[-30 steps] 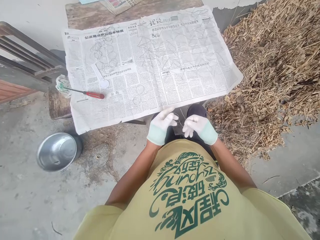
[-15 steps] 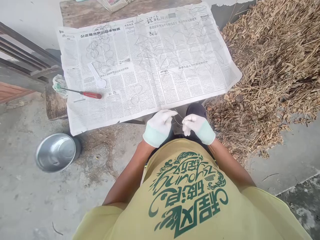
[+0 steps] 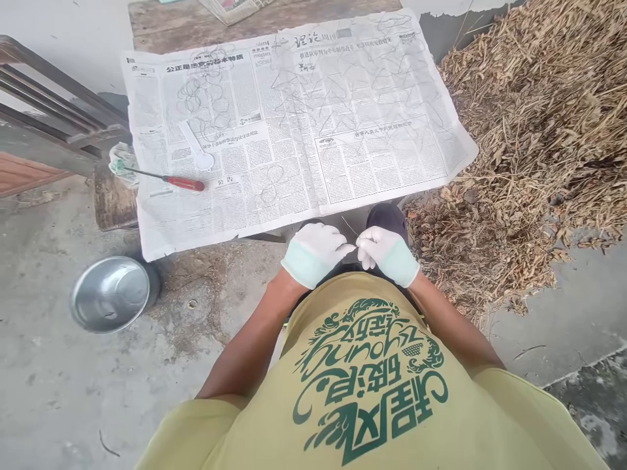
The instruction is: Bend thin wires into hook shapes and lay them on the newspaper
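Wire (image 3: 349, 226) is pinched by the right hand (image 3: 385, 250) just off the newspaper (image 3: 186, 225), the left hand (image 3: 317, 250) curled close to its fingertips, any grip unclear; shaping is apparently under way, and steady two-sided pinching seems called for next.

Wooden worktop (image 3: 274, 25) ahead of left grip (image 3: 318, 251) and right grip (image 3: 382, 251), mostly under a spread newspaper (image 3: 294, 153); bare wood strip along far side. Paper's near edge just beyond left grip. On paper: figure-eight wire (image 3: 272, 183), ahead-left of left grip. White spoon-like item (image 3: 198, 149) farther out to its left. Red-handled screwdriver (image 3: 169, 179) well left of left grip, handle end toward it, tip past paper's left edge. Wire loops (image 3: 209, 104) far ahead-left of left grip. Thin angular wire shapes (image 3: 337, 98) far ahead of both. Folded printed paper (image 3: 232, 10) on bare strip, farthest out, ahead-left of left grip.
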`<control>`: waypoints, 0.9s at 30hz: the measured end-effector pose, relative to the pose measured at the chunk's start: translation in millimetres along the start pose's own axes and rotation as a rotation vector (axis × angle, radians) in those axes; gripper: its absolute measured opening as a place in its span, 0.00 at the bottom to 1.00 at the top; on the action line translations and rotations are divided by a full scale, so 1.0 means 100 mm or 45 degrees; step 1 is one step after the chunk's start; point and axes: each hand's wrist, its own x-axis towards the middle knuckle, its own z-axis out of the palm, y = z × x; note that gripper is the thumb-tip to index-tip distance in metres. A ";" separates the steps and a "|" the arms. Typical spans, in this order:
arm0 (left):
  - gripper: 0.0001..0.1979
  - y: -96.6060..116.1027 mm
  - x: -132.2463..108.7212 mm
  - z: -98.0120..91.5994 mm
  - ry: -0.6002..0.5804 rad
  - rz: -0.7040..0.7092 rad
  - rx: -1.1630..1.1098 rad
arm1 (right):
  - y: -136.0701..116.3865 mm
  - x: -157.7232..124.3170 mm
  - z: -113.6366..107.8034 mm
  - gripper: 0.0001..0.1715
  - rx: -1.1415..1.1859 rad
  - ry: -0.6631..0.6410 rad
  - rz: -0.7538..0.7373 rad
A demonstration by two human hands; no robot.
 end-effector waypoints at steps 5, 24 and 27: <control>0.18 0.08 -0.02 0.04 -0.031 -0.238 0.148 | -0.02 0.02 -0.01 0.11 -0.169 0.019 0.005; 0.24 0.29 -0.02 0.13 -0.088 -0.679 0.147 | -0.01 0.02 0.06 0.09 0.013 0.077 0.079; 0.20 0.27 -0.02 0.17 -0.072 -0.719 0.073 | -0.03 0.04 0.05 0.08 0.026 0.102 0.120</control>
